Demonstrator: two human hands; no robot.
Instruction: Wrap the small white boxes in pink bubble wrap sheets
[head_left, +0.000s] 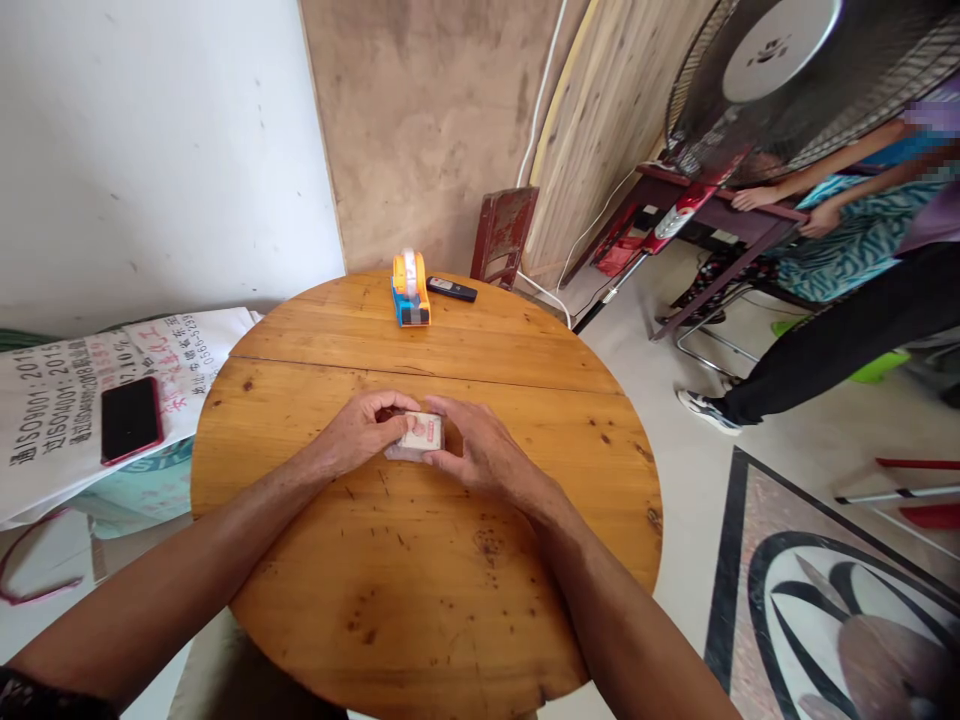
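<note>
A small pale box with red print (418,432), which looks like a card pack, is held between both hands over the round wooden table (450,570). My left hand (361,428) grips its left side, with the thumb on the top face. On the right side, my right hand (476,440) has its fingers at the far edge and its thumb at the near corner. Farther back on the tabletop stands an orange and blue tape dispenser (410,290), and a black remote-like object (451,289) lies beside it.
A phone (131,420) lies on printed sacks (45,400) at the left. Behind the table is a red wooden chair (504,235). At the right are a standing fan (679,215) and people near a dark red table (757,228).
</note>
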